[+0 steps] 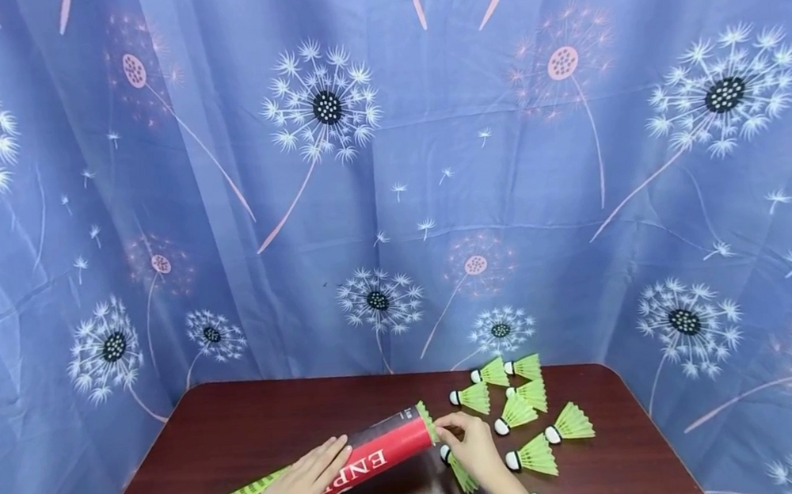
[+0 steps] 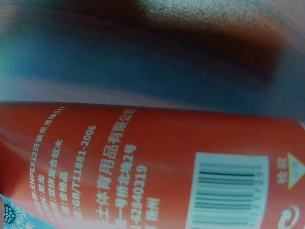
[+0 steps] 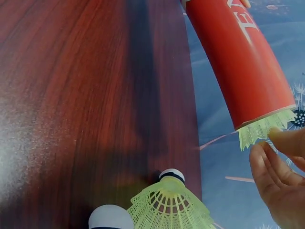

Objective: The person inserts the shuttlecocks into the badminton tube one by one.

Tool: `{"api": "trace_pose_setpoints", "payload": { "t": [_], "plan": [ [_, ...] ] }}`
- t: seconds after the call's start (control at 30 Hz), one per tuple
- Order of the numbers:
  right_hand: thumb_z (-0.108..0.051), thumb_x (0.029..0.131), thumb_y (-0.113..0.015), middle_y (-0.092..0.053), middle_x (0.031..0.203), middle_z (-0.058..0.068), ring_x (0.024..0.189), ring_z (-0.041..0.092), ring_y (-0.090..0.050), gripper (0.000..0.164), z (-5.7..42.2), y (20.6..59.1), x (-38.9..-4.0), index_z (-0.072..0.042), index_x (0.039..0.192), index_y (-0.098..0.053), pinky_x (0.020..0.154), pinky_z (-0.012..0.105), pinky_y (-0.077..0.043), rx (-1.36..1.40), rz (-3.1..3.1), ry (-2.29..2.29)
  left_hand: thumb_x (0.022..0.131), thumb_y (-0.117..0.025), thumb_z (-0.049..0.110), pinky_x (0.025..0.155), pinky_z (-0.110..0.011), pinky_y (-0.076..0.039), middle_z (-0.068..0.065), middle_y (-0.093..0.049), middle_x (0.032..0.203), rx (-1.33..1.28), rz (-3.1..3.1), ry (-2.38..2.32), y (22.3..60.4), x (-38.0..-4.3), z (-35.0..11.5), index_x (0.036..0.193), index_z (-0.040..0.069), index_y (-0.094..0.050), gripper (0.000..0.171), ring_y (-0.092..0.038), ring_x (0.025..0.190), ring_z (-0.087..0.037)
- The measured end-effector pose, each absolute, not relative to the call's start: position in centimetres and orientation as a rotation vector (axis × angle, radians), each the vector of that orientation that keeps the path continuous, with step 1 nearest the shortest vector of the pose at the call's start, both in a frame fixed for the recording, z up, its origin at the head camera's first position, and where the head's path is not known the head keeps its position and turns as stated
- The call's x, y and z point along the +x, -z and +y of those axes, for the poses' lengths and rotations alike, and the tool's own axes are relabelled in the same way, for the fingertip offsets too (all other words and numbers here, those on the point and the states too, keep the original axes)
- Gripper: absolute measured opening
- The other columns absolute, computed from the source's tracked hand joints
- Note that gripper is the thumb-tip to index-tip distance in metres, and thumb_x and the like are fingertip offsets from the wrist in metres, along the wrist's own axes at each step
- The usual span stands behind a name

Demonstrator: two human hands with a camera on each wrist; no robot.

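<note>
A red and black shuttlecock tube (image 1: 387,448) lies slantwise at the front of the table. My left hand (image 1: 297,487) grips it from above, the thumb on the near side and the fingers across the top. Yellow-green shuttlecocks show through the tube's clear strip. At its right end, the skirt of a shuttlecock (image 3: 259,129) sticks out of the mouth. My right hand (image 1: 476,448) pinches the skirt's edge between thumb and fingertips; its cork is hidden inside the tube. In the left wrist view the tube's printed side and barcode (image 2: 228,191) show, without the hand.
Several loose yellow-green shuttlecocks (image 1: 536,456) with white corks lie on the right side of the dark red wooden table (image 1: 276,417). Some lie right beside my right hand. A blue curtain (image 1: 391,200) with dandelion prints hangs behind the table and along both sides.
</note>
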State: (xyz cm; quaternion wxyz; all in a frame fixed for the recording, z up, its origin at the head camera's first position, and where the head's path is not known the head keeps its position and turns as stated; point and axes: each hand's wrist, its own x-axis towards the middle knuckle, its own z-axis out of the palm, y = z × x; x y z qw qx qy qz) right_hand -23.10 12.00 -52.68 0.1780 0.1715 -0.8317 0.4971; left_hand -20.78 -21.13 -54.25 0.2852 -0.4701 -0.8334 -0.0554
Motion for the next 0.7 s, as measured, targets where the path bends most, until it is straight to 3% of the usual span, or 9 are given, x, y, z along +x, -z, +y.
{"api": "trace_pose_setpoints", "payload": {
  "t": [0.2, 0.4, 0.7],
  "plan": [
    [0.003, 0.082, -0.07, -0.069, 0.073, 0.004, 0.065, 0.008, -0.063, 0.005, 11.4, 52.3, -22.7, -0.002, 0.081, -0.071, 0.058, 0.021, -0.053, 0.441, -2.336, -1.45, 0.099, -0.041, 0.048, 0.116, -0.02, -0.011, -0.013, -0.044, 0.146, -1.245, -2.244, 0.128, 54.4, -20.6, -21.3, 0.145, 0.004, -0.041, 0.064, -0.049, 0.127, -0.027],
    [0.001, 0.081, -0.072, -0.069, 0.07, 0.004, 0.061, 0.004, -0.059, 0.003, 10.9, 52.2, -22.8, -0.002, 0.08, -0.071, 0.054, 0.02, -0.05, 0.418, -2.365, -1.458, 0.095, -0.053, 0.045, 0.116, -0.02, -0.011, -0.013, -0.043, 0.146, -1.25, -2.228, 0.127, 54.4, -20.9, -21.4, 0.145, 0.004, -0.041, 0.066, -0.049, 0.128, -0.027],
    [-0.002, 0.079, -0.075, -0.07, 0.072, 0.001, 0.059, -0.001, -0.055, 0.005, 10.6, 53.2, -22.9, -0.007, 0.079, -0.074, 0.052, 0.019, -0.048, 0.404, -2.372, -1.449, 0.098, -0.043, 0.046, 0.116, -0.021, -0.012, -0.015, -0.045, 0.145, -1.28, -2.213, 0.159, 54.4, -20.7, -21.3, 0.144, 0.001, -0.042, 0.064, -0.05, 0.126, -0.029]
  ]
}}
